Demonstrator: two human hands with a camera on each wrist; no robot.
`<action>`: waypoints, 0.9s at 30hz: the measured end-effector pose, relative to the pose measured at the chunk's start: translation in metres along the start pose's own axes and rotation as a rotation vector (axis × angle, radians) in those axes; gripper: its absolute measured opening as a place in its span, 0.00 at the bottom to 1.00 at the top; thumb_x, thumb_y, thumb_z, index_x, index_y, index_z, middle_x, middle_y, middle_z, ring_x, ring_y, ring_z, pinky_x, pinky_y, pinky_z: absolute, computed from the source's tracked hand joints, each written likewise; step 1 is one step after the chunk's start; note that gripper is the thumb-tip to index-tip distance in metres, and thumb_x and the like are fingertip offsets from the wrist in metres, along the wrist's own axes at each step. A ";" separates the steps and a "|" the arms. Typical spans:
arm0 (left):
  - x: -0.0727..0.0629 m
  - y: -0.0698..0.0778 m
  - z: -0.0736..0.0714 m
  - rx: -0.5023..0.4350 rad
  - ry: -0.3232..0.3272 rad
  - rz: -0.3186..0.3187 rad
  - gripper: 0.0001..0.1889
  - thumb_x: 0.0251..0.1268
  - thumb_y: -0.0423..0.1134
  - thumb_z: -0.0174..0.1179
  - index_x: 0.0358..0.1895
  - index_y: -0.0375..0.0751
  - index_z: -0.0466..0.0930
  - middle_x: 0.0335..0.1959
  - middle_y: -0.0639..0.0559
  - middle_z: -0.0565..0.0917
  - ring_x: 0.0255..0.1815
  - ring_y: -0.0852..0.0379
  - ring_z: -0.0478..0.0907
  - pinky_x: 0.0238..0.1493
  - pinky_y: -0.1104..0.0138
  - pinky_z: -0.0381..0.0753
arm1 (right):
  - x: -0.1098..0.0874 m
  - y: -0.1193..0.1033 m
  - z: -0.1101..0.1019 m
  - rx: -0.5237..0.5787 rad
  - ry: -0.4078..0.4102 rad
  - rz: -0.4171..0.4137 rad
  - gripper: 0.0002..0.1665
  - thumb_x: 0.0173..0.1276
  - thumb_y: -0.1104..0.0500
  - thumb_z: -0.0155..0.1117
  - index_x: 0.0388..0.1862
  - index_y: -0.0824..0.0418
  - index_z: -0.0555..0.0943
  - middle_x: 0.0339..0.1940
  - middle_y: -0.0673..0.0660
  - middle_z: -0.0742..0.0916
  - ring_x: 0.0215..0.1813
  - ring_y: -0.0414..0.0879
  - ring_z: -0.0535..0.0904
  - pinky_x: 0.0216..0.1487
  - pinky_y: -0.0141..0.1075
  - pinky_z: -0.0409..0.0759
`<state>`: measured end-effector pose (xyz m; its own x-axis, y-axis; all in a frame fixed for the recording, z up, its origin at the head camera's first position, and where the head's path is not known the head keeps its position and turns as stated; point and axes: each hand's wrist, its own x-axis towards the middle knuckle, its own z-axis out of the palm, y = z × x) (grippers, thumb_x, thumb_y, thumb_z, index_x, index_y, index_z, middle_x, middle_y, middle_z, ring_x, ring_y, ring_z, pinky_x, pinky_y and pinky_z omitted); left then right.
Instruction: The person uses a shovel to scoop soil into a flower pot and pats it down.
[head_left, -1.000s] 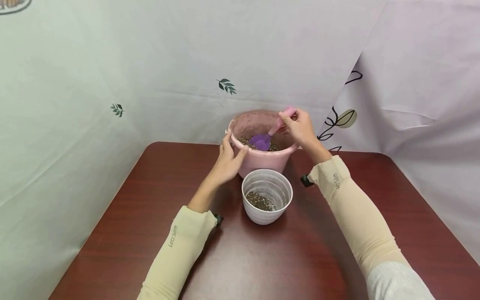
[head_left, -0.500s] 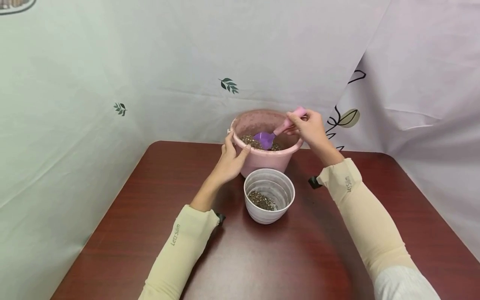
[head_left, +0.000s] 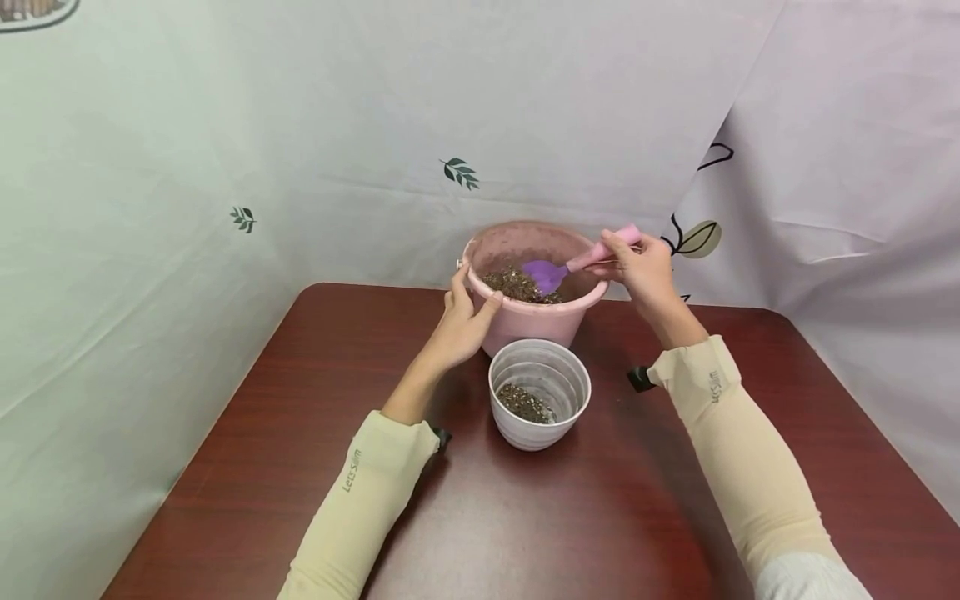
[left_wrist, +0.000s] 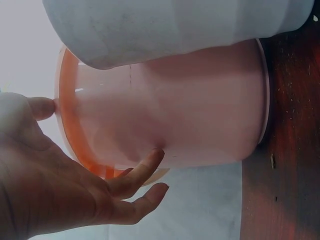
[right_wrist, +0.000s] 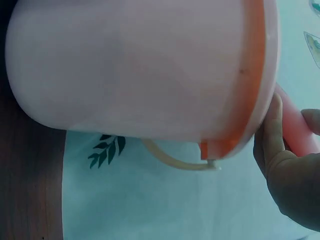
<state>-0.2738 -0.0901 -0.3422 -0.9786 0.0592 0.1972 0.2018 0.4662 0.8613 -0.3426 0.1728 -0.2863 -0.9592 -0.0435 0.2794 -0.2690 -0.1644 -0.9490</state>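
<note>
A pink bucket (head_left: 534, 323) stands at the back of the table, with dark, speckled potting soil (head_left: 513, 285) inside. My left hand (head_left: 459, 327) holds its left side, thumb on the rim and fingers against the outer wall, as the left wrist view confirms. My right hand (head_left: 645, 271) grips the pink handle of a small trowel (head_left: 546, 277) over the bucket's right rim. The purple blade rests in or just over the soil; its tip is partly hidden. In front of the bucket sits a white ribbed pot (head_left: 528, 433) with a little soil (head_left: 523, 403) at its bottom.
The reddish-brown wooden table (head_left: 525, 533) has rounded back corners. Pale fabric with leaf prints (head_left: 337, 125) hangs close behind the bucket. In the right wrist view, the bucket's curved carrying handle (right_wrist: 175, 162) hangs at the back. Crumbs (left_wrist: 273, 160) lie on the table.
My right hand has moved right and slightly down, drawing the trowel rightward through the bucket and tilting its handle flatter. Soil appears heaped toward the left front. My left hand keeps its hold.
</note>
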 end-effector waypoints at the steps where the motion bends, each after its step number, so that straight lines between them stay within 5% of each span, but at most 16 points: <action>1: 0.000 0.000 0.000 0.000 0.001 -0.001 0.42 0.75 0.57 0.48 0.79 0.46 0.35 0.75 0.28 0.49 0.72 0.31 0.57 0.71 0.44 0.58 | 0.000 -0.001 -0.001 -0.002 0.008 0.000 0.15 0.68 0.56 0.68 0.32 0.68 0.79 0.26 0.60 0.89 0.31 0.48 0.88 0.32 0.34 0.84; 16: -0.001 0.001 0.000 0.030 0.018 -0.016 0.42 0.74 0.58 0.48 0.79 0.49 0.36 0.72 0.28 0.52 0.68 0.29 0.63 0.68 0.43 0.61 | -0.004 0.000 -0.008 0.036 0.089 -0.018 0.11 0.68 0.59 0.68 0.32 0.67 0.82 0.25 0.57 0.89 0.27 0.46 0.88 0.29 0.35 0.84; 27: -0.004 0.003 -0.002 0.114 0.021 -0.064 0.40 0.73 0.63 0.45 0.79 0.56 0.37 0.70 0.30 0.55 0.61 0.26 0.70 0.59 0.37 0.67 | -0.009 -0.003 -0.018 0.113 -0.037 -0.082 0.20 0.70 0.57 0.66 0.33 0.78 0.83 0.29 0.67 0.88 0.34 0.54 0.89 0.35 0.38 0.84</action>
<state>-0.2696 -0.0908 -0.3388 -0.9881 0.0084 0.1539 0.1316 0.5658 0.8140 -0.3342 0.1913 -0.2882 -0.9300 -0.0618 0.3622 -0.3324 -0.2787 -0.9010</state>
